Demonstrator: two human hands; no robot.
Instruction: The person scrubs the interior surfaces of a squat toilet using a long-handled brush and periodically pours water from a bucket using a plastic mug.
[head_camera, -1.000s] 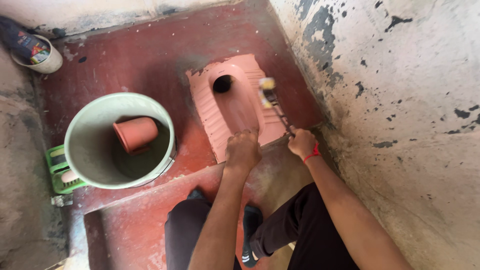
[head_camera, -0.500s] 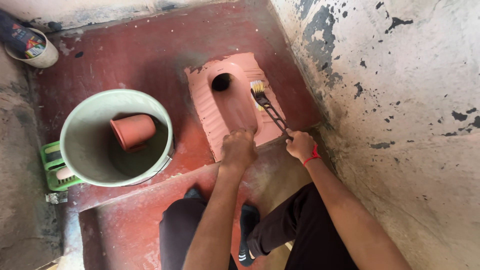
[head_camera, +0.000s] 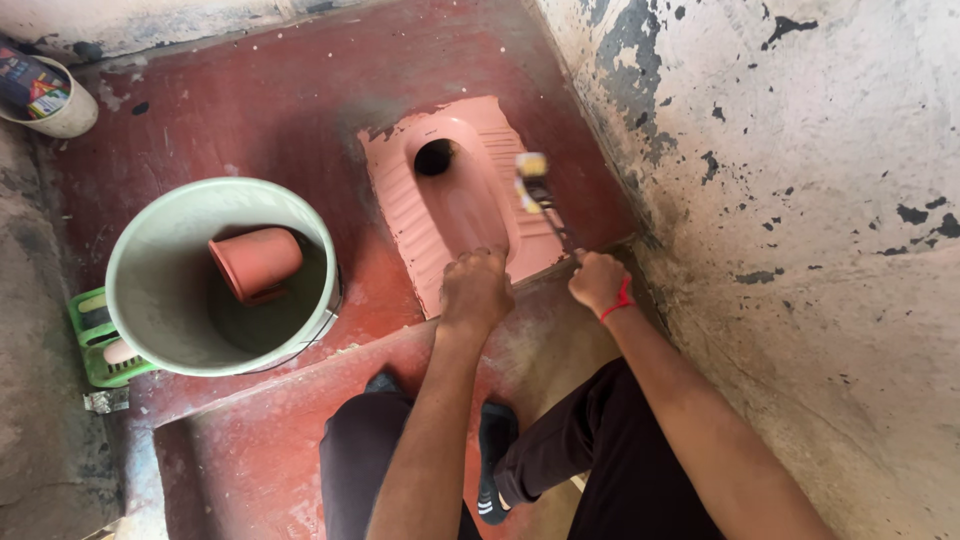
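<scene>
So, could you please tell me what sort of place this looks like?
Most likely a small, bare toilet room: a pink squat pan set into the red floor, a pale green bucket holding a mug, and a long-handled brush gripped by the right hand.

Squat pan (head_camera: 455, 215) set into the floor (head_camera: 270, 110) at its right side, just beside the right wall (head_camera: 800, 200). Brush (head_camera: 538, 190) over the pan's right footrest, its handle running back to the right hand (head_camera: 597, 280) at the pan's near right corner. Left hand (head_camera: 475, 290) on the pan's near edge, left of the right hand. Bucket (head_camera: 160, 250) left of the pan, a mug (head_camera: 255, 263) lying inside it. Crate (head_camera: 95, 340) behind the bucket's left side. Small tub (head_camera: 60, 105) in the far left corner. Raised step (head_camera: 260, 440) along the floor's near edge.
</scene>
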